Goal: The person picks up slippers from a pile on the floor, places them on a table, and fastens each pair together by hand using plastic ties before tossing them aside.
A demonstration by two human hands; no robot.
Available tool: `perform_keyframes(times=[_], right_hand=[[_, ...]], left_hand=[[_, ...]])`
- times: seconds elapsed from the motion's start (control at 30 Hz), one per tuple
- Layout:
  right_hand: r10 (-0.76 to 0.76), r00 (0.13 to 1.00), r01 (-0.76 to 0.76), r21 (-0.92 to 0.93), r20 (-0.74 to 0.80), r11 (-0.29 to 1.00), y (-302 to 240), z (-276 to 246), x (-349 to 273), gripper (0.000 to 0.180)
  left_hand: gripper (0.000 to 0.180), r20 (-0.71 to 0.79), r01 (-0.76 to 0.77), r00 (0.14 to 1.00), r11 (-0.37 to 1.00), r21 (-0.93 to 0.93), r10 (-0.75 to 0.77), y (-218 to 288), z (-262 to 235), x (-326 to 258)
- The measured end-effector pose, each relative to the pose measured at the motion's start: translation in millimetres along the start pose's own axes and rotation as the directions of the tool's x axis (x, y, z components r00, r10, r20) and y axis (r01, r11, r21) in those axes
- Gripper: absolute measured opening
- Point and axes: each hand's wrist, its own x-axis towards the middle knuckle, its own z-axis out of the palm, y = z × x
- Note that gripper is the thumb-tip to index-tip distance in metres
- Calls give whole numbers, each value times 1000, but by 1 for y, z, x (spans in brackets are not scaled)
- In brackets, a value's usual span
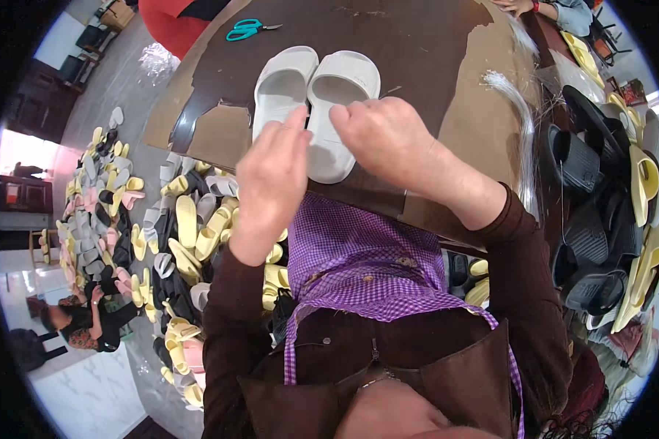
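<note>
A pair of light grey slide sandals lies side by side on the brown tabletop, toes away from me: the left slide (283,86) and the right slide (331,161). My left hand (271,175) is closed, its fingertips pinched together over the inner edge of the left slide. Above the right slide, my right hand (386,135) is curled closed, with the thumb side toward the left hand. The two hands are close but apart. Whatever sits between the fingers of either hand is too thin or hidden to make out.
Teal-handled scissors (244,29) lie at the table's far left. A bundle of clear thin strands (521,117) runs along the right side. Black slides (586,227) and yellow ones pile up at right. Many slides (187,219) cover the floor at left. Other people are nearby.
</note>
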Motion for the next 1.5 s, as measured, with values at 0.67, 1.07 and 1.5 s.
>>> perform_keyframes(times=[0.67, 1.07, 1.5], right_hand=[[-166, 973, 174, 37, -160, 984, -34, -8, -8, 13], [-288, 952, 303, 166, -104, 939, -45, 6, -24, 12], [-353, 929, 369, 190, -111, 910, -57, 17, -40, 11]], left_hand=[[5, 287, 245, 948, 891, -383, -138, 2, -16, -30], [5, 373, 306, 917, 845, -439, -139, 6, -21, -62], [6, 419, 421, 878, 788, -450, -230, 20, -21, -94]])
